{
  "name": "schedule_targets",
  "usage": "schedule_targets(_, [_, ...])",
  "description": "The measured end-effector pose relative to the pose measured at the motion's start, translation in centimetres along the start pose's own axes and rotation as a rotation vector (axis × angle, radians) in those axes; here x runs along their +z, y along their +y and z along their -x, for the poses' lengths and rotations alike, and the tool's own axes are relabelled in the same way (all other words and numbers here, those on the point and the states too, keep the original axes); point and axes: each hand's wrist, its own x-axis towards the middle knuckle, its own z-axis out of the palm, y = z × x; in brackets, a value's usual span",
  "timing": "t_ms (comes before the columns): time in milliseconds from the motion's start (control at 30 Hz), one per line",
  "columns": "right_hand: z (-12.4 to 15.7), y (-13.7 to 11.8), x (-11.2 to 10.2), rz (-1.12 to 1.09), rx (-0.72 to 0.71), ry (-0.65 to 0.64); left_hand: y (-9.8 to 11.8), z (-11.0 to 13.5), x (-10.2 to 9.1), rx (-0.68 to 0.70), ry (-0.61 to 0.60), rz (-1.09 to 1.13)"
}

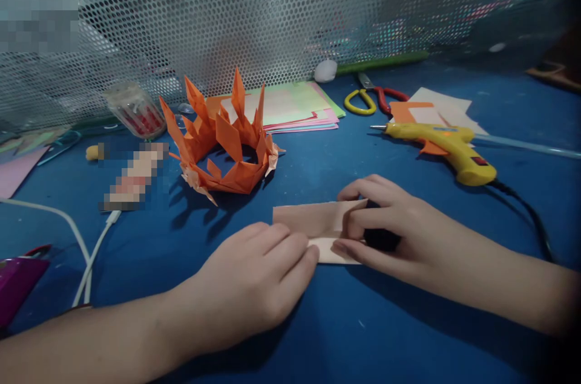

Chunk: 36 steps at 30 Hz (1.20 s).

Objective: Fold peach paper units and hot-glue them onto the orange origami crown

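Observation:
A folded piece of pale pink-beige paper [313, 219] lies in front of me on the blue table, its upper flap standing partly raised along a lengthwise crease. My left hand [267, 269] is closed over its left part, fingers curled and pressed on the fold. At the paper's right end, my right hand [385, 227] grips it with bent fingers and thumb, which hide that end. Behind my left hand stands a crown of folded orange paper [229, 139] with tall points and some pale paper pieces on its sides.
A yellow glue gun [436, 137] with a black cord lies at right, near scissors [361, 102] and paper scraps [447, 103]. Coloured sheets [290, 103] sit behind the crown. A jar [136, 112], white cable [68, 214] and purple object [20, 287] are at left. Perforated metal [204, 15] borders the back.

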Motion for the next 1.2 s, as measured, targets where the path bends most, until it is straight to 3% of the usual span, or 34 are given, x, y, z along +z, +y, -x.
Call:
schedule_targets(467, [-0.1,-0.4,0.0,0.067,0.002,0.008,1.5,0.3,0.1,0.047,-0.149,-0.205])
schedule_targets(700, [0.0,-0.3,0.0,0.095,-0.007,0.011,1.7,0.4,0.1,0.057,-0.134,-0.222])
schedule_targets(833, [0.3,-0.1,0.3,0.158,-0.013,0.113,1.9,0.5,0.0,0.077,-0.169,-0.224])
schedule_targets(933, [0.6,0.0,0.3,0.28,-0.129,0.198,1.9,0.5,-0.2,0.075,-0.209,-0.205])
schedule_targets(1033, [0.8,0.0,0.2,0.389,-0.299,0.151,1.9,0.4,-0.2,0.075,-0.239,-0.192])
schedule_targets(1100, [0.9,-0.1,0.2,0.427,-0.34,0.11,1.9,0.3,-0.2,0.052,-0.242,-0.162])
schedule_targets(1200, [0.9,-0.1,0.3,0.428,-0.346,0.152,1.8,0.3,-0.4,-0.041,-0.21,-0.086])
